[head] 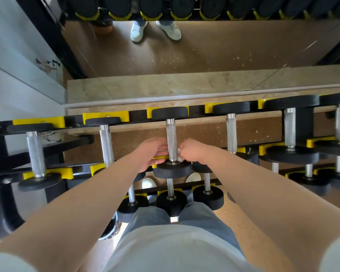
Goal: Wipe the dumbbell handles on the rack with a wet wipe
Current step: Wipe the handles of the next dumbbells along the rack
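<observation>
Centrally, the dumbbell handle (170,132) on the top tier of the rack (137,115) has the wet wipe (180,156) against its near end, pinched by the right grip (193,152). Beside the bar the left grip (152,153) curls; whether it clamps anything I cannot tell. The wipe is bunched small, so it could skip the far knurling. Counted: one wipe, two grips, six top-tier dumbbells (231,108), more below.

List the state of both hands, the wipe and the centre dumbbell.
Black round-ended dumbbell: resting across the black metal rack.
Its knurled steel handle: wipe at its near end.
Crumpled white wet wipe: pressed against the handle.
Right hand: pinches the wipe.
Left hand: fingers curled beside handle, grip unclear.
</observation>
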